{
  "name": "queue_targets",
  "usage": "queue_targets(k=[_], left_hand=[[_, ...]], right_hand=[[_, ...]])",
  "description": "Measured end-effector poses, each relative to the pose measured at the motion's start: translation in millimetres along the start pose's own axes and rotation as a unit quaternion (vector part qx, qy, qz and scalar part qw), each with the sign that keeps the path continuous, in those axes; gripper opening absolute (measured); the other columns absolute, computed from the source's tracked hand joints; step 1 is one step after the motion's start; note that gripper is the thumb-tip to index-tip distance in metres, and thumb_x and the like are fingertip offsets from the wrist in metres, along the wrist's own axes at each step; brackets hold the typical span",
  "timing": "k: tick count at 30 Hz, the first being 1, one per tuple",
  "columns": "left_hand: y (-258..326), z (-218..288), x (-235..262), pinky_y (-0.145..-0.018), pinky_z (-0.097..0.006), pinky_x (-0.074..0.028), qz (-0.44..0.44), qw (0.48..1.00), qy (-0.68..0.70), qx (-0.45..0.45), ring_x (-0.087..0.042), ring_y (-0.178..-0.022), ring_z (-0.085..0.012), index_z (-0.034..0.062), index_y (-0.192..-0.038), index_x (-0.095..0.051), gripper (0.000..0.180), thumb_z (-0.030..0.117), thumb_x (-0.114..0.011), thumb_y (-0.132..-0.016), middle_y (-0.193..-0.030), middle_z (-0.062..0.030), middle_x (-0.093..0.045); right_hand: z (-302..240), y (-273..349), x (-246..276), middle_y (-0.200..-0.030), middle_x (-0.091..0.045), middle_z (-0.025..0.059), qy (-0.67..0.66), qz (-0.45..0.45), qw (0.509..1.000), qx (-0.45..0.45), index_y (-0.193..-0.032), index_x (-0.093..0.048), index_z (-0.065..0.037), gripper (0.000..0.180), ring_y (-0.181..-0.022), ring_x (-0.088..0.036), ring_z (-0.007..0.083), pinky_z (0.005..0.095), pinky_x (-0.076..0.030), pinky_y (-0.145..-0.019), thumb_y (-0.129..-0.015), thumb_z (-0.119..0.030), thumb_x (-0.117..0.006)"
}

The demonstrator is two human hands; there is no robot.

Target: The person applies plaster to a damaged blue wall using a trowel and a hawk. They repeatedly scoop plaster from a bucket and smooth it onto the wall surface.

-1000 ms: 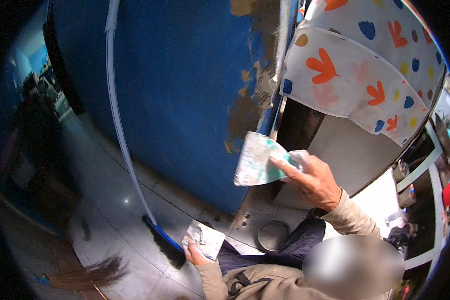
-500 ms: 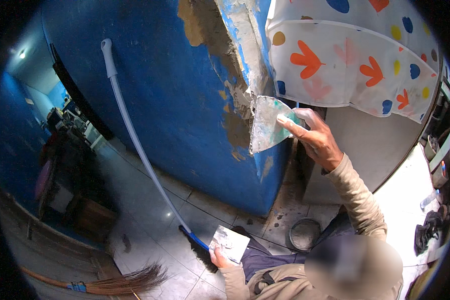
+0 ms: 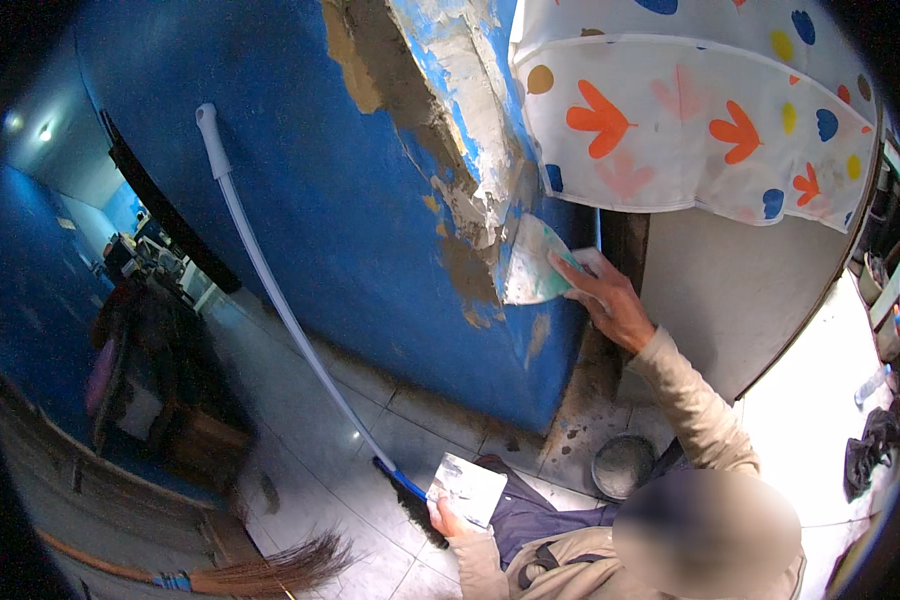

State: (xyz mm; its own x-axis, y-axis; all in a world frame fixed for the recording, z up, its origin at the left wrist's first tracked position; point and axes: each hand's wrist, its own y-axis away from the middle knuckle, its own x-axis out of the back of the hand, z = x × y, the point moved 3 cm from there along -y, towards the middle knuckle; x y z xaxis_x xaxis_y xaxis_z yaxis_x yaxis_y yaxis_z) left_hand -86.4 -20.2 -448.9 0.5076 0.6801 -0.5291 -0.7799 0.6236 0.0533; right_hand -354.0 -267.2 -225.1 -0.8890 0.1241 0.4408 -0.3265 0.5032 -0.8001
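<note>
Head view, right hand (image 3: 615, 305): gripped a wide trowel (image 3: 532, 262), blade flat against the crumbled wall corner (image 3: 470, 190) to spread filler.
Left hand (image 3: 445, 517): well below that corner, clasped a small plaster board (image 3: 467, 487), kept level as supply.

R hand (image 3: 615, 305) presses trowel (image 3: 532, 262) on blue wall (image 3: 330, 200); L hand (image 3: 445, 518) holds hawk (image 3: 467, 488); broom (image 3: 270, 300) leans.

A grey tiled floor (image 3: 320, 400) fills the lower middle of the frame, carrying a round grey bowl (image 3: 622, 466) at lower right, a straw broom (image 3: 260, 575) along the bottom edge, and a white-handled brush (image 3: 270, 290) leaning up against the blue wall.
</note>
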Motion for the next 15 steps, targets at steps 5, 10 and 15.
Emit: queue_targets(k=[5, 10, 15], left_hand=[[-8, -8, 7, -0.078, -0.04, -0.057, -0.015, 1.0, 0.023, 0.0, -0.066, -0.094, -0.0296, -0.0056, -0.121, -0.052, 0.042, 0.019, -0.051, -0.087, -0.112, -0.0189, -0.062], [-8, -9, 8, -0.079, -0.041, -0.057, -0.023, 0.999, 0.025, -0.003, -0.066, -0.096, -0.0295, -0.0046, -0.122, -0.052, 0.042, 0.018, -0.053, -0.087, -0.114, -0.0184, -0.062], [-7, -11, 8, -0.078, -0.039, -0.057, 0.001, 1.0, 0.026, 0.011, -0.066, -0.095, -0.0299, -0.0053, -0.122, -0.052, 0.041, 0.018, -0.051, -0.088, -0.113, -0.0191, -0.062]], right_hand=[[-35, -20, 21, -0.115, -0.059, 0.014, -0.011, 0.043, 0.998, 0.037, -0.137, -0.055, -0.026, 0.069, -0.097, -0.061, 0.0295, 0.0372, -0.051, -0.087, -0.078, 0.008, -0.066], [-50, -52, 38, -0.116, -0.059, 0.0149, 0.073, 0.038, 0.985, 0.151, -0.136, -0.056, -0.025, 0.064, -0.099, -0.062, 0.0302, 0.0373, -0.052, -0.088, -0.081, 0.006, -0.064], [-50, -62, 39, -0.117, -0.059, 0.0148, 0.062, 0.027, 0.986, 0.15, -0.137, -0.055, -0.025, 0.067, -0.1, -0.062, 0.0297, 0.0373, -0.052, -0.088, -0.08, 0.009, -0.063]])
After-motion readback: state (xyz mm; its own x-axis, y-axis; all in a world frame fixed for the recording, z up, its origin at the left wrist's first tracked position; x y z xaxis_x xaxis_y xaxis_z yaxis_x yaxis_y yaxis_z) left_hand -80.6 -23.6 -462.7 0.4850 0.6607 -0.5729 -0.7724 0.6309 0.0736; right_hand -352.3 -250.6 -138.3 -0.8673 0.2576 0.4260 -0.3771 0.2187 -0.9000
